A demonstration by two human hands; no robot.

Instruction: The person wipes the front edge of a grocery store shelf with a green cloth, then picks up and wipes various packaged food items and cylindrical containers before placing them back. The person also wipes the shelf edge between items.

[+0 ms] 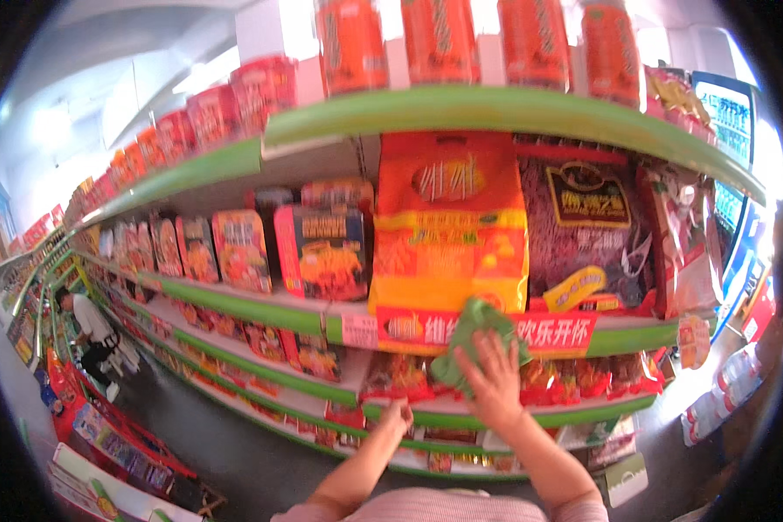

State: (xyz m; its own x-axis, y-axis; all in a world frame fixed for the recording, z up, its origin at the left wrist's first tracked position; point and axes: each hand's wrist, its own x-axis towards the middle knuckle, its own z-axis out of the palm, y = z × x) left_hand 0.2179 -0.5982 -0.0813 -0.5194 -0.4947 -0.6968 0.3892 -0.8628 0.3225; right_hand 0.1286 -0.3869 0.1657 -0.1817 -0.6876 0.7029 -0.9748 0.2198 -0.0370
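My right hand (492,375) presses a green cloth (463,355) with spread fingers against the front edge of a supermarket shelf. The cloth covers part of a red printed shelf strip (554,335) and touches the bottom of a large orange-and-yellow bag (447,254). Lower and to the left, my left hand (397,415) has its fingers curled in front of the lower shelf's green edge (444,415). Nothing shows in it. Red-wrapped snack packs (401,375) lie just above that hand.
Boxed foods (323,254) and a purple package (577,241) flank the orange bag. Red canisters (440,42) stand on the top shelf. A person in a white top (91,320) bends in the aisle at left. Bottled-water packs (721,395) sit on the floor at right.
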